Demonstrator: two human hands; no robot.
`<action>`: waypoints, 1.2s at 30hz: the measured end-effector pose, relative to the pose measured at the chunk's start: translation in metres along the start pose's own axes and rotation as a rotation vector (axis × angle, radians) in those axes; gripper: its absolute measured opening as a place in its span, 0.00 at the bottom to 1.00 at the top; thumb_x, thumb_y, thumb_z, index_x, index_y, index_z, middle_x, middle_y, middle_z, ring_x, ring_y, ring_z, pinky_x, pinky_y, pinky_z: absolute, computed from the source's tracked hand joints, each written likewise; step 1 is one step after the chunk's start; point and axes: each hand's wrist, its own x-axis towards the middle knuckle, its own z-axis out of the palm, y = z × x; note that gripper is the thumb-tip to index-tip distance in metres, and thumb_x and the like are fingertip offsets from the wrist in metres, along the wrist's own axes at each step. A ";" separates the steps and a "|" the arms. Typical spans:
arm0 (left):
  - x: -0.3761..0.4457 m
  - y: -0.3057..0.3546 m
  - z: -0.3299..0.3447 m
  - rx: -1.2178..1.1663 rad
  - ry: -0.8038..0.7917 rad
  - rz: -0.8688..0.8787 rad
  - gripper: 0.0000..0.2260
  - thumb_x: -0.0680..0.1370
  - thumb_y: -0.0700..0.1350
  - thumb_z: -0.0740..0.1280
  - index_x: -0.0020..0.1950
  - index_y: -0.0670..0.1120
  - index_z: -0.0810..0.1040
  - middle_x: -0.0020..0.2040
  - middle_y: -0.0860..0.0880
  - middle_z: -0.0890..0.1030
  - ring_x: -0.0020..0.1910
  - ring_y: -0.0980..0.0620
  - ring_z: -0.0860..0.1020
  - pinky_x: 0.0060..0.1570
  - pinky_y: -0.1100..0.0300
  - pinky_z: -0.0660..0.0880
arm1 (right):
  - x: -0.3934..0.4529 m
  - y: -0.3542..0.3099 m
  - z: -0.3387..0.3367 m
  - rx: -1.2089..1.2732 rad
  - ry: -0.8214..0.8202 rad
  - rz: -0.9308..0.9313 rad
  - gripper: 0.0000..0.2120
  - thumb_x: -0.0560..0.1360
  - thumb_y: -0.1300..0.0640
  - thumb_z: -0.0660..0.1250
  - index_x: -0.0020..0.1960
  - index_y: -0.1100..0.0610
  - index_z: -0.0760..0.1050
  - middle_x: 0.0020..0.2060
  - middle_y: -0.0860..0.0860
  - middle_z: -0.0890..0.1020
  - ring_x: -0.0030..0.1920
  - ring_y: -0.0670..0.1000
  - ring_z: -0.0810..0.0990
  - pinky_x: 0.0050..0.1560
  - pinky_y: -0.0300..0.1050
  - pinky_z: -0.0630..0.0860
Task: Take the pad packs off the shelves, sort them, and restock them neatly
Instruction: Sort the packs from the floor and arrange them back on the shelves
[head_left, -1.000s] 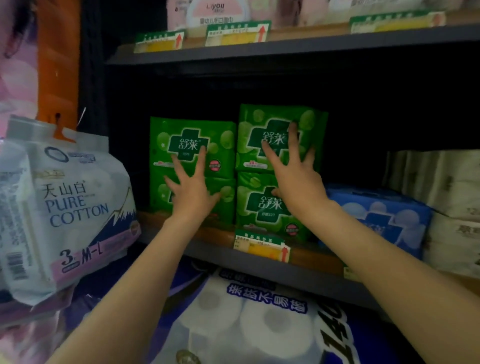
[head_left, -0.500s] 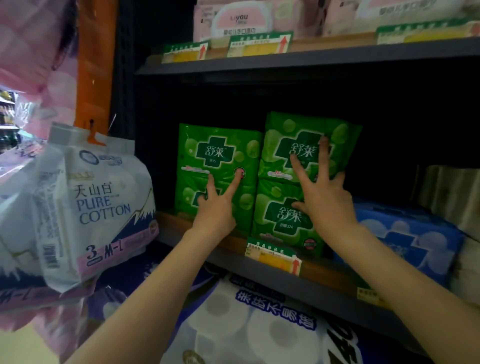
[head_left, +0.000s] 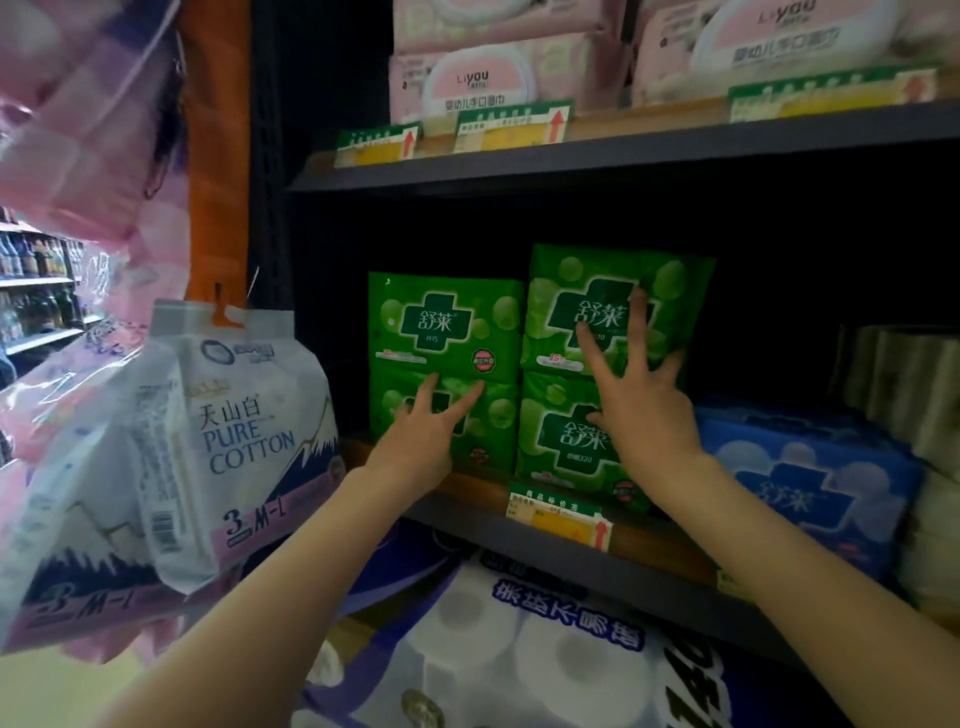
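fingers: left hand (head_left: 415, 447) and right hand (head_left: 641, 410) spread flat on green packs (head_left: 613, 312), gripping nothing
risk: uneven push may topple stacks

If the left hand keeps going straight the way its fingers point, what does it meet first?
The left hand already lies with straight fingers on the lower left green pack, pointing up and inward. Sliding on, the fingertips would likely reach the upper left green pack stacked on it first.
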 end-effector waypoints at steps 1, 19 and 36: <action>0.000 0.000 0.001 0.003 -0.007 0.001 0.39 0.76 0.31 0.57 0.75 0.62 0.41 0.77 0.44 0.41 0.72 0.33 0.56 0.63 0.47 0.68 | -0.001 0.000 0.000 0.014 -0.006 0.006 0.46 0.78 0.50 0.64 0.73 0.45 0.27 0.65 0.59 0.22 0.69 0.71 0.59 0.39 0.45 0.78; 0.032 -0.011 0.006 0.252 0.330 0.156 0.50 0.77 0.48 0.66 0.62 0.59 0.19 0.68 0.44 0.23 0.72 0.30 0.37 0.65 0.37 0.62 | 0.002 -0.037 -0.024 -0.097 -0.097 0.080 0.57 0.71 0.51 0.72 0.69 0.43 0.22 0.65 0.55 0.21 0.71 0.69 0.31 0.68 0.72 0.46; 0.031 -0.011 0.016 0.179 0.342 0.268 0.46 0.77 0.48 0.65 0.64 0.60 0.23 0.71 0.46 0.25 0.73 0.32 0.40 0.65 0.38 0.63 | -0.011 -0.035 -0.004 0.011 -0.021 0.018 0.44 0.73 0.69 0.63 0.76 0.41 0.43 0.76 0.52 0.35 0.74 0.63 0.35 0.71 0.67 0.45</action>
